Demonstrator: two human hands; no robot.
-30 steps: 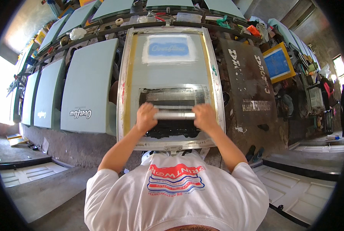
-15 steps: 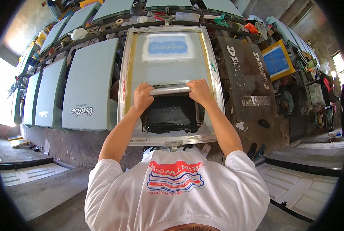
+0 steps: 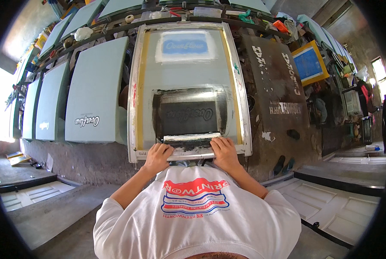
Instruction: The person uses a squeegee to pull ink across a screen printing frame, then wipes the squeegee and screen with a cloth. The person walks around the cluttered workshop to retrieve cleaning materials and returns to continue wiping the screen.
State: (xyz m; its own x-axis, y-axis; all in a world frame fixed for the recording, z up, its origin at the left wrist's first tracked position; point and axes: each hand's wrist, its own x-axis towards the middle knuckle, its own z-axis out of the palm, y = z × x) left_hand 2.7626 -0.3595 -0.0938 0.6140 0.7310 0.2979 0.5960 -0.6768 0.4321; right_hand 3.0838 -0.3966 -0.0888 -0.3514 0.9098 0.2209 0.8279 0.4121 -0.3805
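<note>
A wide silver squeegee lies across the near end of a screen-printing frame. My left hand is closed on its left end, and my right hand grips the right end. Black ink smears the mesh around the squeegee. Beyond it, a dark rectangular stencil area shows lettering through a film of ink. Farther up the mesh is a blue stencil patch with a white border. How the fingers wrap under the squeegee is partly hidden.
Several pale green panels stand to the left, the nearest panel beside the frame. At right lie a dark stained board and a yellow-framed blue screen. A cluttered rail with a white bundle runs behind. Slippers lie on the floor.
Both hands have drawn the squeegee from mid-screen toward me, to the near end of the frame. The dark stencil area, partly covered before, now shows.
</note>
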